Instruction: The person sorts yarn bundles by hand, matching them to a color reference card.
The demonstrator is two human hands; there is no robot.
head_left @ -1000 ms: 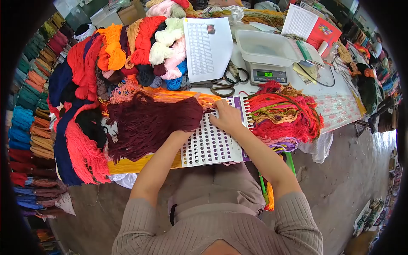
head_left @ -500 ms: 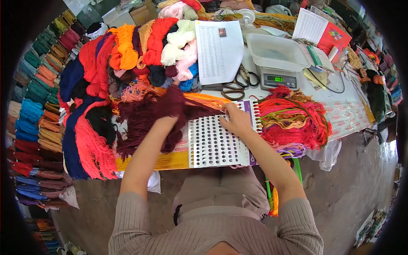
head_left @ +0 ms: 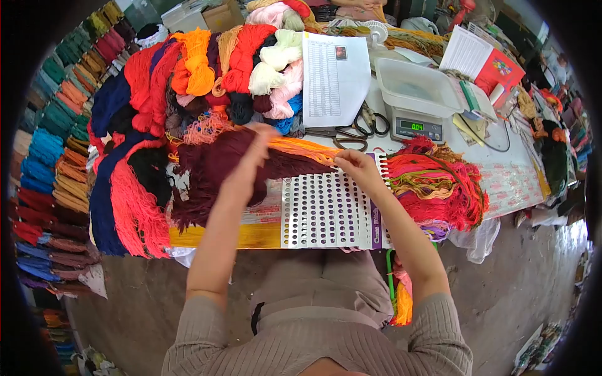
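A white card with rows of punched holes (head_left: 323,210) lies at the table's front edge. My right hand (head_left: 359,168) pinches the end of the dark maroon yarn (head_left: 219,169) near the card's upper right. Over the maroon bundle, to the left of the card, is my left hand (head_left: 252,156), blurred by motion, its grip unclear. Orange yarn (head_left: 301,149) stretches behind the maroon strands between the two hands. Red, pink and olive threads (head_left: 433,182) hang together at the card's right edge.
Behind the card lie black scissors (head_left: 351,133), a printed sheet (head_left: 335,78) and a scale (head_left: 417,128) bearing a clear plastic tub (head_left: 417,81). Colored skeins (head_left: 141,94) cover the table's left. A person's hands (head_left: 364,7) show at the far edge.
My left hand has turned and now shows paler over the maroon yarn. The view has shifted slightly. The scale reading has changed from 0.03 to 0.04.
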